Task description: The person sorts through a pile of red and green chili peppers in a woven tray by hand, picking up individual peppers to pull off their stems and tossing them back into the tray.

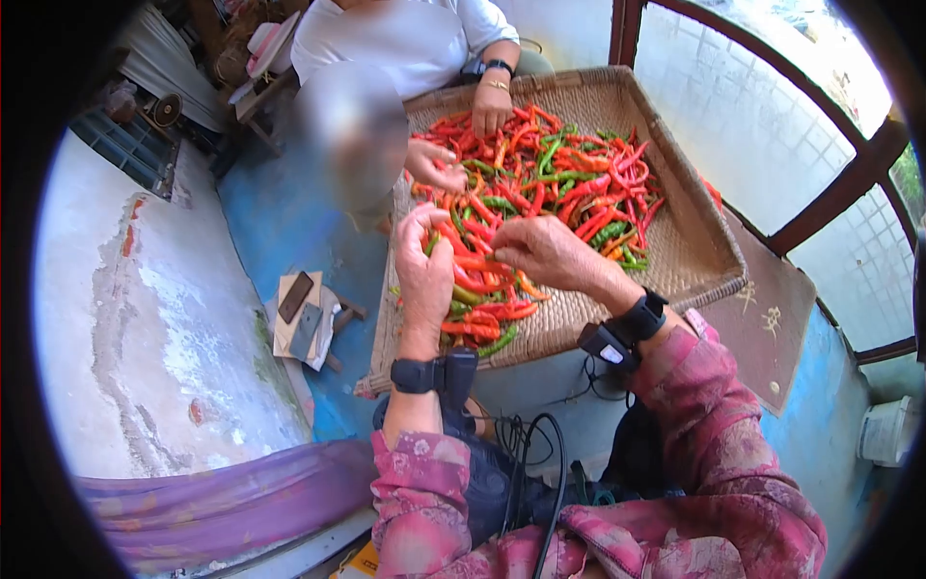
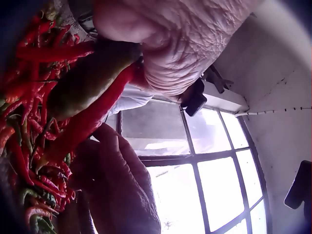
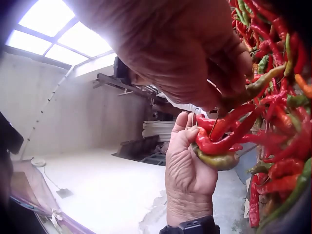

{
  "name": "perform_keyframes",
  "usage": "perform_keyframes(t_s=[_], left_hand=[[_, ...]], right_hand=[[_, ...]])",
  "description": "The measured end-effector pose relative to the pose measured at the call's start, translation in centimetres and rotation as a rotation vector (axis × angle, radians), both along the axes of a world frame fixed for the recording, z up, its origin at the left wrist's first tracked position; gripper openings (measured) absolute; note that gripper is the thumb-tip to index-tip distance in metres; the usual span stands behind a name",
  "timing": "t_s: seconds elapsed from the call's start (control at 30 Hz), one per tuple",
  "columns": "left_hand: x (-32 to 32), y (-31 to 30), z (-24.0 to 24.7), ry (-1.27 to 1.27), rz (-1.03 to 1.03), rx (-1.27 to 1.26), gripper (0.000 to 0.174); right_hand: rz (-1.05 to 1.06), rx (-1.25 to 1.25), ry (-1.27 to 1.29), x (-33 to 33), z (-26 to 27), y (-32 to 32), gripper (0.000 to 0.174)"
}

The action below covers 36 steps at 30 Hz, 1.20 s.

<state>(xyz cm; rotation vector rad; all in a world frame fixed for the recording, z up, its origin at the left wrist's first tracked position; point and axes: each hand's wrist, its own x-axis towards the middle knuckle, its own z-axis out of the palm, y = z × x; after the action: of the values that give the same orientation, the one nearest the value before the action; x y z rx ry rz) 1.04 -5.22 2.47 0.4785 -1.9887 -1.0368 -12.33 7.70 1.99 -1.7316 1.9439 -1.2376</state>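
My left hand (image 1: pixel 424 280) pinches a small bunch of chili peppers by the stem ends, above the near left part of a woven tray (image 1: pixel 675 261). In the right wrist view the bunch shows red chili peppers (image 3: pixel 229 141) and an olive-green chili pepper (image 3: pixel 217 161) against the palm. Close beside it, my right hand (image 1: pixel 555 253) has curled fingers around the end of a yellowish-green chili pepper (image 3: pixel 267 80). In the left wrist view the right fingertips sit right at a held red chili pepper (image 2: pixel 87 124). A heap of red and green chili peppers (image 1: pixel 588 183) covers much of the tray.
Across the tray sits another person (image 1: pixel 386 48), with hands (image 1: pixel 492 106) over the heap. A small stool (image 1: pixel 309 323) with two phones stands at left. Dark cables (image 1: pixel 540 454) hang below the tray near my lap. A white bucket (image 1: pixel 887 431) stands far right.
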Motion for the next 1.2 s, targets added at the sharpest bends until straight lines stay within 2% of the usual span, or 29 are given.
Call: perform_keyframes(t_s=[0.07, 0.17, 0.23, 0.37, 0.47, 0.53, 0.57, 0.63, 0.7, 0.73, 0.83, 0.93, 1.0, 1.07, 1.13, 1.2], left_hand=[[-0.3, 0.0, -0.1, 0.015, -0.027, 0.072, 0.027], [-0.6, 0.5, -0.1, 0.042, -0.087, 0.136, 0.029], [-0.9, 0.8, -0.5, 0.033, -0.088, 0.148, 0.028], [-1.8, 1.1, -0.8, 0.003, -0.088, 0.121, 0.030], [-2.1, 1.4, -0.9, 0.027, -0.062, 0.126, 0.030], [-2.0, 1.7, -0.7, 0.069, -0.065, 0.370, 0.029], [-2.0, 1.5, -0.8, 0.068, -0.064, 0.371, 0.029], [-1.8, 0.8, -1.0, 0.180, -0.048, 0.554, 0.031], [-1.5, 0.1, -1.1, 0.271, -0.005, 0.590, 0.032], [-1.5, -0.4, -1.0, 0.366, 0.028, 0.621, 0.034], [-0.9, -1.1, -0.2, 0.417, 0.068, 0.636, 0.037], [-0.5, -1.0, 0.1, 0.443, 0.010, 0.701, 0.033], [-0.7, -0.5, 0.2, 0.309, -0.140, 0.681, 0.029], [-1.3, 0.5, 0.5, 0.249, -0.153, 0.631, 0.024], [-1.6, 1.4, 0.7, 0.077, -0.251, 0.569, 0.020], [-2.1, 1.9, 0.3, 0.077, -0.300, 0.625, 0.021]], right_hand=[[-0.012, 0.050, -0.116, 0.5, 0.7, 0.2, 0.017], [0.015, 0.031, -0.107, 0.7, 0.5, 0.0, 0.020], [0.077, 0.026, -0.267, 1.5, 0.9, -0.1, 0.027], [0.024, 0.061, 0.044, 2.2, 1.0, -0.3, 0.037], [-0.021, 0.134, 0.118, 2.6, -0.2, -0.7, 0.040], [-0.034, 0.100, 0.171, 2.9, -0.2, -0.7, 0.034], [-0.004, 0.154, 0.175, 2.8, 0.0, -0.6, 0.028], [0.031, 0.212, 0.177, 2.9, 1.2, -0.3, 0.022], [0.136, 0.461, 0.164, 2.6, 1.9, 0.1, 0.017], [0.135, 0.462, 0.164, 2.2, 2.1, 0.3, 0.017], [0.235, 0.296, -0.102, 0.4, 2.2, 0.8, 0.014], [0.224, 0.221, -0.720, -0.4, 3.1, 1.4, 0.018], [0.140, 0.187, -0.769, -0.6, 3.2, 1.5, 0.018], [0.075, 0.127, -0.828, -0.3, 2.5, 1.1, 0.019], [0.074, 0.126, -0.788, -0.1, 1.8, 0.7, 0.021], [0.068, 0.151, -0.761, 0.1, 1.6, 0.6, 0.024]])
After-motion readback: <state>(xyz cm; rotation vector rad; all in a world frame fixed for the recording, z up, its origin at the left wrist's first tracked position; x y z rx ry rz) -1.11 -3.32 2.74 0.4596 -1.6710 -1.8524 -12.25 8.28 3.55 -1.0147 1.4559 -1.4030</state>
